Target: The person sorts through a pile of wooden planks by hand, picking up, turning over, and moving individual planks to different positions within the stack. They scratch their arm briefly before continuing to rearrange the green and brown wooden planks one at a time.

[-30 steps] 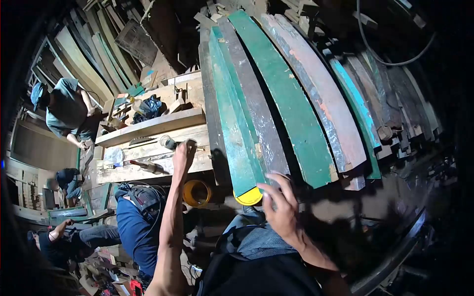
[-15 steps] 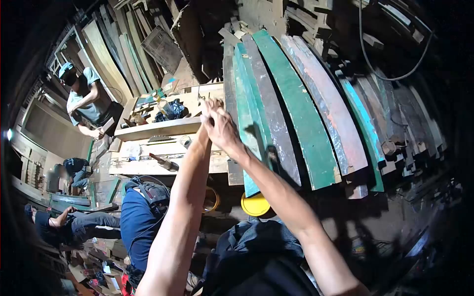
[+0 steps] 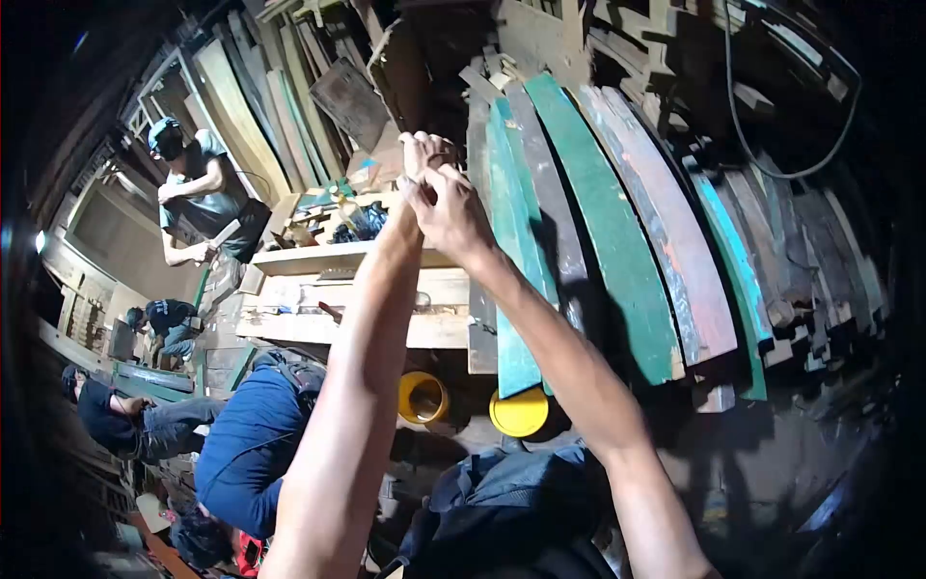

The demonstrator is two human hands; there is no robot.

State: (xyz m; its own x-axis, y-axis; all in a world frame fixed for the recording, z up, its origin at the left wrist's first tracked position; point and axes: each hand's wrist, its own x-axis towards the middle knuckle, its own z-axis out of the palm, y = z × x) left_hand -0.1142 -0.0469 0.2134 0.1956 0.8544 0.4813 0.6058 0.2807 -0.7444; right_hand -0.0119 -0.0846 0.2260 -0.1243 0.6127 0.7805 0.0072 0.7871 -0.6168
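Note:
Both my hands are raised close together at arm's length, above the far side of the wooden workbench [image 3: 449, 323]. My left hand [image 3: 425, 152] is farther away, its fingers curled; what they close on, if anything, is hidden. Just in front of it, my right hand [image 3: 451, 207] has bent fingers that overlap the left hand and wrist. I cannot make out any object between them. Immediately right of my hands lie long painted boards, among them a light green board [image 3: 516, 328] and a darker green board [image 3: 617, 261].
A yellow bucket [image 3: 422, 398] and a round yellow lid or bucket [image 3: 519, 413] are below the bench. A person in blue [image 3: 246, 449] bends close at my left. Another person [image 3: 207, 193] works beyond the bench. Stacked timber [image 3: 781, 251] lies at right.
The view has shifted, so the bench and boards sit farther right and slightly lower. My hands stay together and appear higher over the bench. The person in blue beside me has bent lower.

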